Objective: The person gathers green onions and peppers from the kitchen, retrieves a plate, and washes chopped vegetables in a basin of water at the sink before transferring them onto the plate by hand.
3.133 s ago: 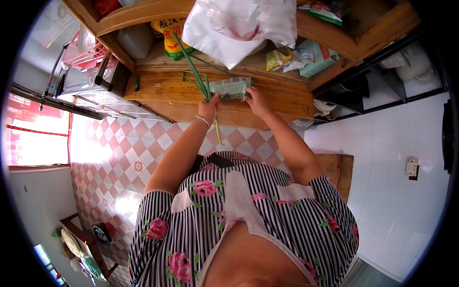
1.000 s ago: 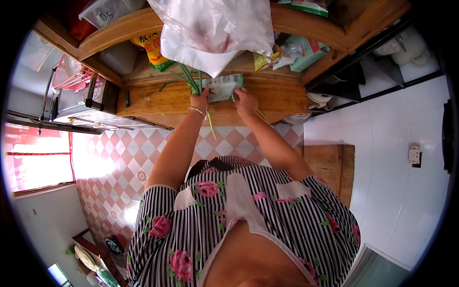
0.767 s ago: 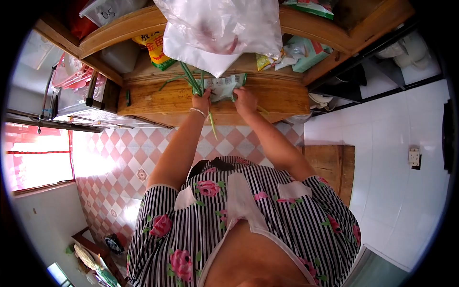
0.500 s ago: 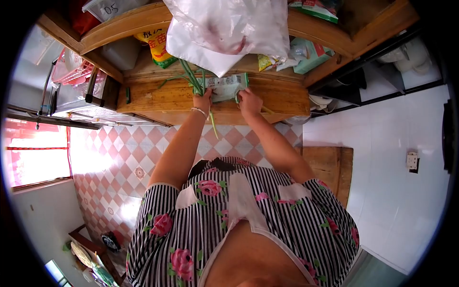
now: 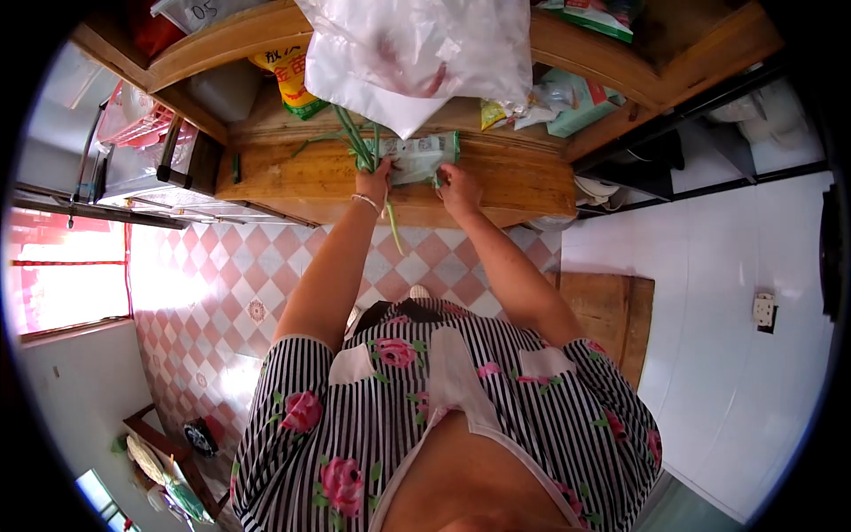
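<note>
My left hand (image 5: 373,183) is closed around a bunch of green onions (image 5: 356,137); their leaves point up over the wooden counter (image 5: 523,177) and one stalk hangs down past the counter's front edge. The same hand touches the left end of a pale green-and-white plastic packet (image 5: 424,157). At the packet's lower right corner, my right hand (image 5: 461,189) pinches its edge between thumb and fingers. The packet lies flat on the counter between the two hands.
A white plastic bag (image 5: 417,62) hangs in front of the shelf. Behind the counter stand a yellow bag (image 5: 294,84) and a teal box (image 5: 581,106). A small dark green piece (image 5: 236,168) lies at the counter's left end. Black shelving (image 5: 709,160) is at the right.
Since about three seconds ago the packet has come to lie flatter, with both hands still on it. The view has shifted slightly, and a shoe now shows below. Over the last half second the hands barely move.
</note>
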`<state>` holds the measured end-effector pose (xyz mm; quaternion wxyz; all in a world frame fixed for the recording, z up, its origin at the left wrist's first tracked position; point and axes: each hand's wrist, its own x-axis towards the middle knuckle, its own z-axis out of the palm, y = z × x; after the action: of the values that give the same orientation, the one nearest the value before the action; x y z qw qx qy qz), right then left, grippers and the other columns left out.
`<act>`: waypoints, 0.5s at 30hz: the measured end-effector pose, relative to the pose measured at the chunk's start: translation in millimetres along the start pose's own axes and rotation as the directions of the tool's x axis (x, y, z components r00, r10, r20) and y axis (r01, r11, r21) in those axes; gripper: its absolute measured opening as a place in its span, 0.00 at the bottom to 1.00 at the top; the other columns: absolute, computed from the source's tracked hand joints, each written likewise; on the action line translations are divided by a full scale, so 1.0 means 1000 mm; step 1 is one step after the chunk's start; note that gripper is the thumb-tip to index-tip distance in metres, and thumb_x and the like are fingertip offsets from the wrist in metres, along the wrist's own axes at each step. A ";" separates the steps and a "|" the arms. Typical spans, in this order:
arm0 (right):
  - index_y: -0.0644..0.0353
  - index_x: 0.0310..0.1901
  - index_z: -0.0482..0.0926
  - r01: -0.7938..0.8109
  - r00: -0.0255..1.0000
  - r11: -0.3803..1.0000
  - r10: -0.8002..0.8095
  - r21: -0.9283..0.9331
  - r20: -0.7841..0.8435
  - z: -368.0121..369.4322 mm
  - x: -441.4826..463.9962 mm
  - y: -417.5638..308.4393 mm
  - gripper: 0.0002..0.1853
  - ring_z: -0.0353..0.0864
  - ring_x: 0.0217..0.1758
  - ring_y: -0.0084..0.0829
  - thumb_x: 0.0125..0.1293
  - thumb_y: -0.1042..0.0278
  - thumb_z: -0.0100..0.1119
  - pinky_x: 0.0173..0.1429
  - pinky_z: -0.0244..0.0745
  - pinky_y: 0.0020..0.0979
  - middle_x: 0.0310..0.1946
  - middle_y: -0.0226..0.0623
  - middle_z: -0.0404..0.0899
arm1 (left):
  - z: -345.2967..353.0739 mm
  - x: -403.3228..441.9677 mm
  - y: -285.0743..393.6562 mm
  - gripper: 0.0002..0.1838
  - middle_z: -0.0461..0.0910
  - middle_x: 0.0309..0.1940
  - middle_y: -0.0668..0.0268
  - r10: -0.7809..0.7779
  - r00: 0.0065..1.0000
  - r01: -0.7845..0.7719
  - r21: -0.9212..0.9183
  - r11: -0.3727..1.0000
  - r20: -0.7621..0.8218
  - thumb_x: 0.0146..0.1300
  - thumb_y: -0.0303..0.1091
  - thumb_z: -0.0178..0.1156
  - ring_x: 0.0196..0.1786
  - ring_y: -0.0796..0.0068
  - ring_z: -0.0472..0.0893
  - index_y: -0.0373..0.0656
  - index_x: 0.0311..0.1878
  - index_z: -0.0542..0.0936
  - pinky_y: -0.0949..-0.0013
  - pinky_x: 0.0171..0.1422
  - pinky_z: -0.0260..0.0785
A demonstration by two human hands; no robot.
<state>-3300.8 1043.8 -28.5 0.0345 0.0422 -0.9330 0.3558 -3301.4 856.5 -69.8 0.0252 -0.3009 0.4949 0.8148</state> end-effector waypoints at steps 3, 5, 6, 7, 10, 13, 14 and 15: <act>0.53 0.36 0.76 -0.120 0.987 0.988 0.107 0.099 0.121 0.005 0.004 0.007 0.10 0.80 0.32 0.34 0.50 0.71 0.61 0.34 0.72 0.34 0.26 0.32 0.79 | 0.001 -0.002 0.002 0.08 0.70 0.18 0.73 -0.024 0.999 0.024 -0.021 1.000 -0.024 0.58 0.35 0.61 0.17 0.82 0.66 0.44 0.28 0.76 0.77 0.17 0.57; 0.54 0.40 0.75 -0.165 0.981 0.953 0.132 0.253 0.142 0.010 0.002 0.013 0.09 0.79 0.34 0.35 0.56 0.68 0.58 0.35 0.71 0.34 0.28 0.35 0.79 | 0.002 -0.004 0.003 0.08 0.71 0.18 0.72 -0.010 0.999 0.009 -0.025 1.000 -0.033 0.58 0.35 0.61 0.17 0.82 0.66 0.44 0.28 0.75 0.76 0.18 0.57; 0.55 0.41 0.74 -0.187 0.978 0.927 0.142 0.324 0.155 0.010 0.001 0.016 0.09 0.79 0.34 0.36 0.59 0.67 0.56 0.36 0.71 0.34 0.29 0.36 0.78 | 0.004 -0.005 0.004 0.08 0.71 0.18 0.72 -0.011 0.999 0.009 -0.037 0.999 -0.048 0.58 0.35 0.61 0.17 0.82 0.66 0.44 0.28 0.75 0.76 0.18 0.57; 0.56 0.43 0.73 -0.088 0.995 0.951 0.072 0.295 0.065 -0.001 -0.001 0.010 0.10 0.78 0.35 0.37 0.61 0.65 0.55 0.37 0.71 0.35 0.30 0.38 0.78 | 0.004 -0.005 0.004 0.08 0.71 0.18 0.72 -0.012 0.998 0.008 -0.052 0.999 -0.063 0.59 0.35 0.61 0.17 0.82 0.66 0.44 0.28 0.75 0.76 0.18 0.57; 0.59 0.45 0.71 0.114 0.987 0.973 -0.088 0.198 -0.137 -0.043 -0.012 0.016 0.11 0.76 0.38 0.37 0.64 0.64 0.52 0.41 0.70 0.34 0.36 0.39 0.77 | 0.004 -0.007 0.003 0.08 0.70 0.17 0.72 0.042 0.998 -0.042 -0.013 0.999 -0.039 0.58 0.35 0.61 0.16 0.81 0.66 0.44 0.28 0.75 0.76 0.18 0.57; 0.60 0.47 0.68 0.191 0.957 0.979 -0.169 0.072 -0.234 -0.082 -0.013 0.038 0.12 0.73 0.35 0.28 0.66 0.64 0.50 0.39 0.69 0.28 0.43 0.37 0.76 | 0.005 -0.008 0.003 0.08 0.69 0.16 0.73 0.048 0.998 -0.049 -0.035 0.998 -0.047 0.58 0.35 0.61 0.16 0.81 0.66 0.43 0.28 0.76 0.76 0.19 0.58; 0.59 0.47 0.68 0.176 0.966 0.938 -0.107 0.299 -0.233 -0.094 -0.011 0.042 0.11 0.71 0.33 0.24 0.67 0.63 0.48 0.37 0.68 0.25 0.44 0.36 0.76 | 0.005 -0.012 0.007 0.08 0.69 0.16 0.73 0.036 0.999 -0.038 -0.047 0.998 -0.033 0.59 0.35 0.61 0.17 0.81 0.66 0.43 0.28 0.76 0.76 0.19 0.58; 0.58 0.47 0.67 0.153 0.975 0.846 -0.046 0.510 -0.216 -0.108 -0.010 0.040 0.10 0.69 0.30 0.20 0.68 0.63 0.46 0.34 0.66 0.21 0.44 0.35 0.76 | 0.004 -0.017 0.013 0.08 0.69 0.16 0.73 0.026 1.000 -0.027 -0.059 0.998 -0.018 0.59 0.35 0.61 0.17 0.81 0.66 0.43 0.28 0.76 0.76 0.20 0.58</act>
<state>-3291.4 1146.1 24.2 0.1316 0.0632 -0.7893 0.5964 -3293.7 858.1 -49.5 0.0013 -0.3020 0.4748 0.8266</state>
